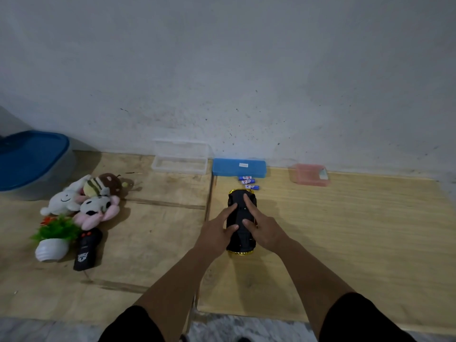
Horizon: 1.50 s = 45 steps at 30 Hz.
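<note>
My grip: both hands clasp the toy car (240, 243). My left hand (217, 230) is on its left flank and my right hand (265, 232) on its right. Thumbs and forefingers are half spread over the black top face, and my right forefinger (247, 203) presses near the far end. The other fingers are hidden. The car lies lengthwise on the light wooden board (345, 230) and seems belly-up. Risk: it looks to rest on its rounded roof, so a hard push could rock it or shove it forward. That would knock the three batteries (248, 182) just beyond it, and they'd roll.
</note>
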### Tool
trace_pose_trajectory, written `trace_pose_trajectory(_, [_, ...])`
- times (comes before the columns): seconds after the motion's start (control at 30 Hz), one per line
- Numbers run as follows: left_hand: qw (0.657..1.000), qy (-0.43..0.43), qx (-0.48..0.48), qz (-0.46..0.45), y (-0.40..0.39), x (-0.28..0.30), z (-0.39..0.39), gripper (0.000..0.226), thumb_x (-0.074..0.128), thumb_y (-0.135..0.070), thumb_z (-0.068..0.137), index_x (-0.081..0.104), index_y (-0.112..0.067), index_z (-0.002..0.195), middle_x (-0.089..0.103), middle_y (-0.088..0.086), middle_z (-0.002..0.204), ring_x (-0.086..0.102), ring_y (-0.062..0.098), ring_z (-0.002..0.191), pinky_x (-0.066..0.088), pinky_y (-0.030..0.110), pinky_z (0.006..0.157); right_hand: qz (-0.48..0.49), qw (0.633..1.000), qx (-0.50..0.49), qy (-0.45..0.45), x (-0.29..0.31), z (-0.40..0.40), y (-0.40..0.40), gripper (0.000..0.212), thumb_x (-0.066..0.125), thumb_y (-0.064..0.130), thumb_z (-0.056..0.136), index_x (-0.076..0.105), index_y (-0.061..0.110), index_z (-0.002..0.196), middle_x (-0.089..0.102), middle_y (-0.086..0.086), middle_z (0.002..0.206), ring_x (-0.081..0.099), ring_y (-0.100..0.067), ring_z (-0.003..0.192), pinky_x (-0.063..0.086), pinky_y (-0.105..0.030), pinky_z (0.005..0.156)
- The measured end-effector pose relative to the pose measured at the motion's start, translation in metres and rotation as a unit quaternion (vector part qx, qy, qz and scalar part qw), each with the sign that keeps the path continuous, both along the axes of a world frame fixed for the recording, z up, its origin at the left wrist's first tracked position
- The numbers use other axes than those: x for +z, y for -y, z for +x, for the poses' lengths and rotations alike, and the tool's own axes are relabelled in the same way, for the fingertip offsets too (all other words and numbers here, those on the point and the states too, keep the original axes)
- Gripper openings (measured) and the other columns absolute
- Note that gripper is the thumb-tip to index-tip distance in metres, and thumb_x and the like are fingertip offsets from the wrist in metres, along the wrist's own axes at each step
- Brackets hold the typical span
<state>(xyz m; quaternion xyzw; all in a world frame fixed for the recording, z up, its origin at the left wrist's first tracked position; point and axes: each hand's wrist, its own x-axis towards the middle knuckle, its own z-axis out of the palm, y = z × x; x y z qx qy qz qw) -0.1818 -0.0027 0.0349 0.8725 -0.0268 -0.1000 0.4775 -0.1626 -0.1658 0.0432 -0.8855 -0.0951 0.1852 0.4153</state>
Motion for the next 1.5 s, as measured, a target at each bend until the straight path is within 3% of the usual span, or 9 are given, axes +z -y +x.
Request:
trace_pose_trajectory(0.13, [0.999, -0.020, -0.033, 0.009, 0.001, 0.004, 0.005, 0.061, 0.062, -0.025, 0.089, 0.027, -0.027, 0.139, 0.057, 0.002, 0.126, 0.059, 0.018, 0.107, 0.046, 0.019, 0.081, 0.006, 1.000, -0.017, 0.007, -0.004, -0.003, -0.005, 0.064, 0.041, 0.029, 0.098, -0.002, 0.041, 0.143, 0.058, -0.012, 0.127, 0.061, -0.025, 0.101, 0.046, -0.027, 0.084])
trace_pose_trajectory(0.27, [0.997, -0.053, -0.061, -0.009, -0.001, 0.004, 0.005, 0.068, 0.066, -0.011, 0.083, 0.021, -0.022, 0.133, 0.054, 0.005, 0.118, 0.060, 0.020, 0.100, 0.053, 0.031, 0.084, 0.007, 1.000, -0.017, 0.014, -0.006, -0.006, -0.008, 0.064, 0.041, 0.028, 0.099, -0.008, 0.046, 0.136, 0.060, -0.009, 0.125, 0.061, -0.020, 0.092, 0.043, -0.023, 0.077])
trace_pose_trajectory(0.43, [0.997, -0.044, -0.064, -0.018, -0.001, 0.001, 0.005, 0.066, 0.067, -0.007, 0.081, 0.023, -0.020, 0.128, 0.053, 0.002, 0.111, 0.061, 0.018, 0.097, 0.054, 0.028, 0.081, 0.024, 1.000, -0.018, 0.010, -0.009, -0.009, -0.006, 0.061, 0.040, 0.030, 0.099, -0.004, 0.052, 0.135, 0.055, -0.009, 0.132, 0.061, -0.025, 0.102, 0.046, -0.028, 0.086])
trace_pose_trajectory(0.6, [0.998, -0.059, -0.034, -0.009, 0.003, -0.004, 0.005, 0.067, 0.069, -0.008, 0.079, 0.024, -0.022, 0.128, 0.050, 0.002, 0.114, 0.056, 0.016, 0.096, 0.050, 0.022, 0.076, 0.005, 0.995, -0.054, 0.086, -0.011, -0.013, 0.000, 0.063, 0.043, 0.037, 0.096, -0.004, 0.051, 0.135, 0.062, -0.006, 0.111, 0.061, -0.019, 0.088, 0.049, -0.030, 0.080])
trace_pose_trajectory(0.8, [0.995, -0.094, -0.016, 0.035, -0.003, -0.015, 0.006, 0.070, 0.072, -0.010, 0.079, 0.025, -0.024, 0.130, 0.042, 0.001, 0.116, 0.051, 0.018, 0.096, 0.049, 0.026, 0.074, -0.102, 0.980, -0.099, 0.136, -0.029, -0.027, 0.032, 0.073, 0.039, 0.059, 0.085, -0.008, 0.044, 0.138, 0.052, -0.005, 0.120, 0.046, -0.022, 0.108, 0.040, -0.035, 0.090])
trace_pose_trajectory(1.0, [0.993, -0.112, -0.015, 0.041, 0.006, -0.026, 0.005, 0.069, 0.071, -0.011, 0.080, 0.025, -0.025, 0.130, 0.045, 0.006, 0.122, 0.051, 0.018, 0.097, 0.049, 0.023, 0.070, -0.155, 0.973, -0.122, 0.120, -0.053, -0.037, 0.039, 0.086, 0.062, 0.032, 0.085, 0.001, 0.037, 0.145, 0.050, -0.004, 0.122, 0.044, -0.022, 0.106, 0.039, -0.034, 0.095])
trace_pose_trajectory(1.13, [0.992, -0.117, -0.017, 0.045, 0.009, -0.028, 0.004, 0.070, 0.071, -0.012, 0.080, 0.025, -0.025, 0.131, 0.044, 0.007, 0.126, 0.052, 0.020, 0.102, 0.051, 0.029, 0.080, -0.148, 0.976, -0.111, 0.115, -0.057, -0.023, 0.031, 0.085, 0.060, 0.019, 0.087, 0.001, 0.042, 0.145, 0.051, -0.005, 0.115, 0.043, -0.020, 0.106, 0.041, -0.033, 0.092])
trace_pose_trajectory(1.37, [0.991, -0.125, -0.018, 0.048, 0.007, -0.028, 0.004, 0.070, 0.071, -0.014, 0.080, 0.024, -0.026, 0.130, 0.045, 0.008, 0.130, 0.051, 0.018, 0.102, 0.049, 0.025, 0.077, -0.175, 0.973, -0.100, 0.113, -0.060, -0.021, 0.023, 0.084, 0.050, 0.007, 0.092, -0.004, 0.046, 0.142, 0.050, -0.007, 0.107, 0.045, -0.020, 0.099, 0.042, -0.031, 0.085])
trace_pose_trajectory(1.5, [0.989, -0.137, -0.018, 0.058, 0.010, -0.022, 0.004, 0.071, 0.072, -0.016, 0.080, 0.024, -0.026, 0.131, 0.048, 0.010, 0.128, 0.051, 0.019, 0.101, 0.048, 0.026, 0.077, -0.120, 0.971, -0.139, 0.152, -0.025, -0.001, 0.022, 0.084, 0.051, 0.002, 0.089, 0.000, 0.035, 0.147, 0.048, -0.007, 0.102, 0.044, -0.015, 0.079, 0.041, -0.027, 0.072])
